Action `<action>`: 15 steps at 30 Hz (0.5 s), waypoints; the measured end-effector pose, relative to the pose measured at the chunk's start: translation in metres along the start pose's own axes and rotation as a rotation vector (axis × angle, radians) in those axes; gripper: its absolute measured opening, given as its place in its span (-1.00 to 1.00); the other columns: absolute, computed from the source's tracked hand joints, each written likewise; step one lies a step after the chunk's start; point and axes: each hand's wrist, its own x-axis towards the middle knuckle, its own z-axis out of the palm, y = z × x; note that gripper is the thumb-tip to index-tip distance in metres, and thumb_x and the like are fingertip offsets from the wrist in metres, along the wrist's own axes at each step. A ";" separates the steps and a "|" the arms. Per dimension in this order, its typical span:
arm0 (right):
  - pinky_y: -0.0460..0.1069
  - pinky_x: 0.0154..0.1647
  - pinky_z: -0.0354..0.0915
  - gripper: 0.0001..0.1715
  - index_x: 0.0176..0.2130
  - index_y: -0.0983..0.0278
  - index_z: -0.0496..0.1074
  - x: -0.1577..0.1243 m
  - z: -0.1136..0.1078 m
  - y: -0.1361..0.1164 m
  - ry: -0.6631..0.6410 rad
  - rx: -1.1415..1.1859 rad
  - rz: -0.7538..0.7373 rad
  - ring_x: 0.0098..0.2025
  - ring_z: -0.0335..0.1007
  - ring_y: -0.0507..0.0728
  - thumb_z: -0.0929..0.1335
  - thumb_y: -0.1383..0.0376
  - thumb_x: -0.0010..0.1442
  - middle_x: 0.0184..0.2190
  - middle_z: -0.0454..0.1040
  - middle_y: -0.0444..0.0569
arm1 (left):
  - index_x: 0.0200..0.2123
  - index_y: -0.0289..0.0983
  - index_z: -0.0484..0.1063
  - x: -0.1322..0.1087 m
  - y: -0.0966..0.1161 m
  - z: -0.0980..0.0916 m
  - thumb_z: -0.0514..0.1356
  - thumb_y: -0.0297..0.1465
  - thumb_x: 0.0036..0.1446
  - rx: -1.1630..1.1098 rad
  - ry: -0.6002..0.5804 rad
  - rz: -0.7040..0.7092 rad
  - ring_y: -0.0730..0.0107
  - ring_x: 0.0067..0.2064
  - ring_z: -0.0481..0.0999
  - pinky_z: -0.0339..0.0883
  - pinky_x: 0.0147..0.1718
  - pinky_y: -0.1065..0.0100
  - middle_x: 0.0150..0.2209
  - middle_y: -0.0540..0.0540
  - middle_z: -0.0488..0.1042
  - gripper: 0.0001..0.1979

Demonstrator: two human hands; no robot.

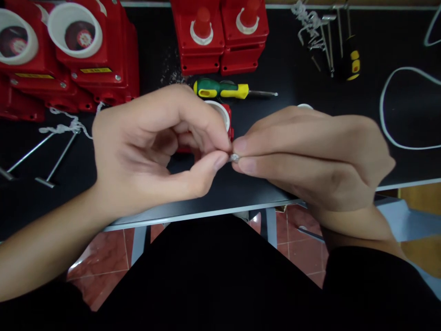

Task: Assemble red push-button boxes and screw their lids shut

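My left hand (pixel 155 147) and my right hand (pixel 317 156) meet above the near edge of the black table (pixel 275 59). Both pinch a tiny silvery metal part (pixel 234 157) between thumb and fingertips; it is too small to name. Behind the left fingers a red box with a white round rim (pixel 225 117) stands on the table, mostly hidden. A green and yellow screwdriver (pixel 223 89) lies just beyond it.
Red boxes with white round openings (pixel 79 41) are stacked at the back left. Two more red boxes with red knobs (pixel 220 37) stand at the back middle. Metal rods (pixel 41 156) lie left, more rods and a second screwdriver (pixel 351 55) back right, a white ring (pixel 389 87) far right.
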 end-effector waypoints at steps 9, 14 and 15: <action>-0.11 0.29 0.63 -0.76 0.06 0.08 0.61 0.012 -0.002 -0.003 -0.027 0.024 -0.020 0.16 0.70 -0.10 0.40 0.41 0.57 0.05 0.73 -0.44 | -0.19 -0.18 0.66 -0.004 -0.007 -0.007 0.52 -0.46 0.31 0.085 -0.058 0.032 0.51 -0.30 0.65 0.61 -0.36 0.50 -0.22 0.01 0.63 -0.88; -0.08 0.19 0.68 -0.88 -0.01 0.01 0.66 0.013 -0.001 -0.004 0.008 0.075 0.072 0.04 0.75 -0.05 0.46 0.23 0.56 -0.02 0.74 -0.39 | -0.15 -0.26 0.61 -0.002 -0.014 -0.013 0.55 -0.49 0.29 0.131 -0.121 0.144 0.59 -0.26 0.64 0.57 -0.30 0.60 -0.21 0.01 0.65 -0.81; -0.06 0.17 0.70 -0.87 -0.02 -0.03 0.67 0.010 0.002 -0.004 0.039 0.073 0.104 0.02 0.75 -0.03 0.44 0.14 0.57 -0.03 0.74 -0.37 | -0.14 -0.26 0.60 -0.002 -0.015 -0.014 0.55 -0.49 0.28 0.138 -0.131 0.142 0.58 -0.25 0.64 0.58 -0.30 0.60 -0.20 0.01 0.65 -0.79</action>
